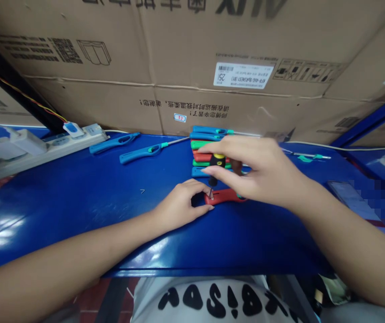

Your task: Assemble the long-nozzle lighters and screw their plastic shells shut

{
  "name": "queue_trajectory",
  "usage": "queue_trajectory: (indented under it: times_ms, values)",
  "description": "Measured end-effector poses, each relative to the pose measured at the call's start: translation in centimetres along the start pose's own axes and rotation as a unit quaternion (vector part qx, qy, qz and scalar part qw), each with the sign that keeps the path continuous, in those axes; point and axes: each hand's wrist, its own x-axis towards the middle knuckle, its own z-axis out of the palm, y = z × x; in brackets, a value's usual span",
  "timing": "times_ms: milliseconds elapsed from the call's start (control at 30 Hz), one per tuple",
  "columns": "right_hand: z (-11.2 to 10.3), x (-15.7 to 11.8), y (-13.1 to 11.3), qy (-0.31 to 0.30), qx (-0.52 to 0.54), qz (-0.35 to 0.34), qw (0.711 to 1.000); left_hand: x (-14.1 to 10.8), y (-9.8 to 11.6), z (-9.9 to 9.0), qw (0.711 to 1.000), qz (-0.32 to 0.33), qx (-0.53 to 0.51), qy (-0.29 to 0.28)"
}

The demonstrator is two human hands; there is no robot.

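Note:
A red long-necked lighter (226,195) lies on the blue table, its wide end toward the left. My left hand (182,202) pinches that end between thumb and fingers. Above it, my right hand (249,166) is closed around a screwdriver (218,162) with a black and yellow handle. The screwdriver stands nearly upright, its tip down at the red lighter's left end. My right hand partly hides the lighter's other end. Behind my right hand, several blue, green and red lighters (201,172) lie in a stack-like row.
Two more blue pieces lie to the left: a lighter (140,153) with a metal neck and a handle shell (113,143). A power strip (58,148) with plugs runs along the left. A large cardboard box (118,89) walls off the back. A metal rod part (309,156) lies at right.

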Motion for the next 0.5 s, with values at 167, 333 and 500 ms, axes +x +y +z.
queue_trajectory:
  times_ms: [167,333,500]
  values:
    - [-0.5,0.1,0.4,-0.017,-0.003,-0.001,1.000,0.0,0.1,0.0,1.000,-0.002,-0.005,0.002]
    - [-1.0,0.2,0.4,-0.047,-0.043,-0.001,0.998,0.0,-0.2,0.1,1.000,0.011,0.000,0.006]
    - [-1.3,0.0,0.6,-0.072,-0.006,0.015,0.997,0.0,-0.3,0.2,1.000,0.002,-0.004,0.003]
